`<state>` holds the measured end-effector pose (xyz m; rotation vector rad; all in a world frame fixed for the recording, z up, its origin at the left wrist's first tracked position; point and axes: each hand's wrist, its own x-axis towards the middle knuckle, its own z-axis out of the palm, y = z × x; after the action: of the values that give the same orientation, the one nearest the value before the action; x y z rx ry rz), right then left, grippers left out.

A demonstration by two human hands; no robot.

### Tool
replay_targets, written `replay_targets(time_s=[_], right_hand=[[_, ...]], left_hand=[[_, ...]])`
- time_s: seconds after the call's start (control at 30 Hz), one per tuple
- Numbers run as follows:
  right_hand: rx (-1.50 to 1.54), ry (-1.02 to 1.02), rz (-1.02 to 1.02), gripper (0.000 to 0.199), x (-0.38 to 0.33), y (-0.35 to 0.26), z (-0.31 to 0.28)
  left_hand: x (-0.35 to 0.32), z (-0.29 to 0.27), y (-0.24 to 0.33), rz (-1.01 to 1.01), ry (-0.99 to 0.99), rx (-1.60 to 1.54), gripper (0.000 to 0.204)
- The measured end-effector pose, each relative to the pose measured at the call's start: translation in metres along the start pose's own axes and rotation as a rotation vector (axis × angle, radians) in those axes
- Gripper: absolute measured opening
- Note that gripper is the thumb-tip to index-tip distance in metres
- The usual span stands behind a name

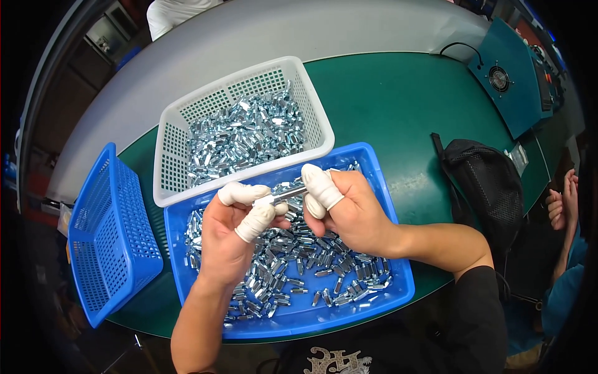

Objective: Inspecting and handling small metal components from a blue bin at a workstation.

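Above a blue tray (299, 324) both my hands meet on one shiny metal fitting (289, 194), held nearly level between them. My left hand (233, 230) pinches its left end with finger and thumb; white finger cots cover those fingertips. My right hand (349, 209), also in white finger cots, grips the right end. The fingers hide both ends of the fitting. Beneath, many loose silvery hex-bodied metal fittings (268, 274) lie scattered in the tray. Behind it, a white perforated basket (321, 128) holds a heap of similar metal fittings (246, 134).
An empty blue perforated basket (115, 237) stands tilted at the left. On the green table (386, 93), a black mesh bag (486, 181) lies at the right, with a teal machine (507, 75) with a fan behind it. Another person's hands (564, 199) show at the right edge.
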<state>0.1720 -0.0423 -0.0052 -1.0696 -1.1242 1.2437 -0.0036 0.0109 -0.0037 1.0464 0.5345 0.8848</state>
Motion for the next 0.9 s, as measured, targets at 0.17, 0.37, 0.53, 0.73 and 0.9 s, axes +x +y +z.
replay_targets(time_s=[0.17,0.37,0.53,0.73,0.9], right_hand=[[-0.05,-0.041,-0.051,0.048,0.003,0.004,0.0],[0.041,-0.056,0.098,0.048,0.002,-0.002,-0.003],[0.041,0.008,0.036,0.048,0.002,0.005,0.002],[0.018,0.014,0.166,0.047,0.005,0.004,-0.002],[0.071,0.197,0.088,0.047,0.017,0.007,-0.017]], left_hand=[[-0.003,0.005,-0.009,0.263,-0.029,0.434,0.02],[-0.001,0.016,-0.004,0.201,-0.011,0.429,0.026],[-0.004,0.007,0.003,0.057,-0.004,0.624,0.025],[0.002,0.011,-0.002,0.307,0.099,0.879,0.014],[0.038,-0.015,0.007,0.278,0.36,0.802,0.021]])
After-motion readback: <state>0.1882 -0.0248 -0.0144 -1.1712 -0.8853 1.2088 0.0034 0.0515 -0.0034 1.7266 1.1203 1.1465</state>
